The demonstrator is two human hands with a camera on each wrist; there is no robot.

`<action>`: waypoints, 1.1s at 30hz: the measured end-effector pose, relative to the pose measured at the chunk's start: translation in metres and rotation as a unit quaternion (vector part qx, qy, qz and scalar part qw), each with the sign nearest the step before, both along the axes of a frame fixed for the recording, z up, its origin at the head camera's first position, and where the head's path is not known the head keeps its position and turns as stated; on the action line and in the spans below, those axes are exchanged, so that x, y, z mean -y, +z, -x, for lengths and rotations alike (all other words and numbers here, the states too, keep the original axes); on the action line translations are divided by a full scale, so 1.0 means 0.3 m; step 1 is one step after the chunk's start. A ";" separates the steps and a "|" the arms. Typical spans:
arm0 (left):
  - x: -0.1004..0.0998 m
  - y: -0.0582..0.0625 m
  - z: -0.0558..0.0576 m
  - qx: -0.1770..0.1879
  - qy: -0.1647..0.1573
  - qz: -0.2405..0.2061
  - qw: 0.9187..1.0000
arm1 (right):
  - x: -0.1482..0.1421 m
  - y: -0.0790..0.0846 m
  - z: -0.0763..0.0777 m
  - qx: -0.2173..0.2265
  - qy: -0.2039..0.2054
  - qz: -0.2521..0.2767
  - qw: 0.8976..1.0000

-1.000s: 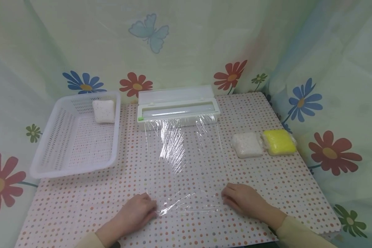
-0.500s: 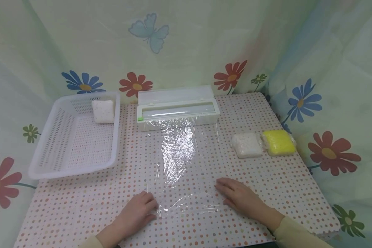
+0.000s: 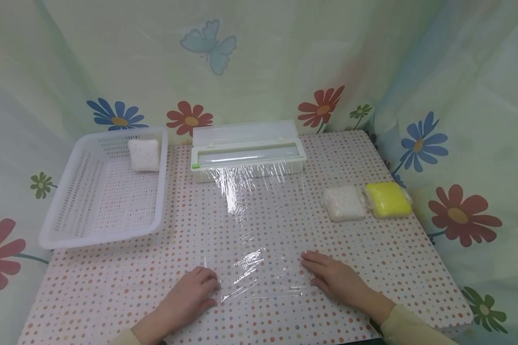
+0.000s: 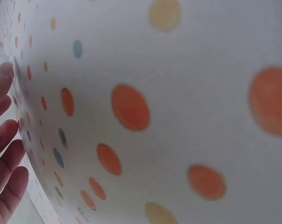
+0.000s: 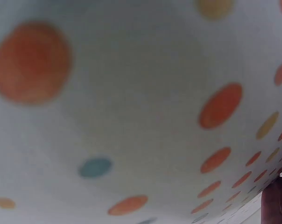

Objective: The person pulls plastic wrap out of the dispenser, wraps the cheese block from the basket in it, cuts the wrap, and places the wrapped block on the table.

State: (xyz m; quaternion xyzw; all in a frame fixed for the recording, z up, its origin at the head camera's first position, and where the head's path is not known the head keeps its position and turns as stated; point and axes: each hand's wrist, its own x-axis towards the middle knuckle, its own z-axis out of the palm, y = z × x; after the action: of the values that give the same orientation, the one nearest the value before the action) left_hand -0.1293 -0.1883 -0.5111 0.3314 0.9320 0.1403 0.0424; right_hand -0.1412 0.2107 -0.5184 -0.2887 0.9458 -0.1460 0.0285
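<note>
A sheet of clear cling film (image 3: 248,263) stretches from the white dispenser box (image 3: 285,167) toward the front of the table. At its near left corner lies my left hand (image 3: 192,293), fingertips at the film's edge. My right hand (image 3: 338,278) rests flat along the right edge, fingers extended. In the left wrist view the fingers (image 4: 9,170) are loosely spread against the dotted cloth. Only a dark bit of a finger (image 5: 273,200) shows in the right wrist view. The box's lid stands open, with the film roll inside.
A white plastic basket (image 3: 160,201) at the left holds a speckled white block (image 3: 144,155). On the right lie a film-wrapped white block (image 3: 345,203) and a wrapped yellow block (image 3: 387,199). A flowered curtain (image 3: 259,62) surrounds the dotted tablecloth (image 3: 393,268).
My right hand has shifted slightly left onto the film's edge and its fingers have straightened. The left hand's fingers have loosened a little. Glare on the film has changed as it lies differently.
</note>
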 end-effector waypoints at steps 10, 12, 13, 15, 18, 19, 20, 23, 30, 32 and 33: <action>0.017 0.015 0.007 -0.058 0.002 -0.041 0.997 | 0.010 0.005 0.006 -0.001 0.005 -0.020 1.000; 0.026 0.042 0.028 -0.074 0.011 -0.054 0.996 | 0.012 0.005 0.008 0.000 0.005 -0.028 1.000; 0.032 0.061 0.044 -0.084 0.018 -0.061 0.994 | 0.012 0.006 0.008 0.000 0.004 -0.031 1.000; 0.051 0.110 0.089 -0.108 0.038 -0.079 0.990 | 0.011 0.006 0.008 -0.001 0.001 -0.035 0.999; 0.094 0.210 0.187 -0.148 0.075 -0.118 0.979 | 0.009 0.003 0.006 -0.010 0.001 -0.034 0.999; 0.110 0.249 0.227 -0.160 0.091 -0.129 0.974 | 0.008 0.003 0.006 -0.014 0.000 -0.033 0.999; 0.127 0.289 0.269 -0.169 0.106 -0.138 0.970 | 0.007 0.002 0.006 -0.019 0.003 -0.030 0.999; 0.182 0.405 0.402 -0.184 0.155 -0.148 0.959 | 0.006 -0.001 0.005 -0.027 0.007 -0.022 0.999; 0.329 0.526 0.710 -0.163 0.260 -0.115 0.945 | 0.007 0.002 0.004 -0.008 0.005 -0.022 1.000; 0.365 0.510 0.772 -0.126 0.286 -0.090 0.946 | 0.007 0.003 0.003 -0.007 0.004 -0.021 1.000; 0.381 0.495 0.797 -0.099 0.299 -0.076 0.946 | 0.008 0.003 0.003 -0.006 0.003 -0.023 1.000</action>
State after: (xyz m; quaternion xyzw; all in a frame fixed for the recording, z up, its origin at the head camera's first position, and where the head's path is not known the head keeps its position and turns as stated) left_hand -0.3683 -0.3026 -0.3627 0.0518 0.9744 0.1834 -0.1197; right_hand -0.1419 0.2084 -0.5175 -0.2918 0.9481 -0.1226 0.0295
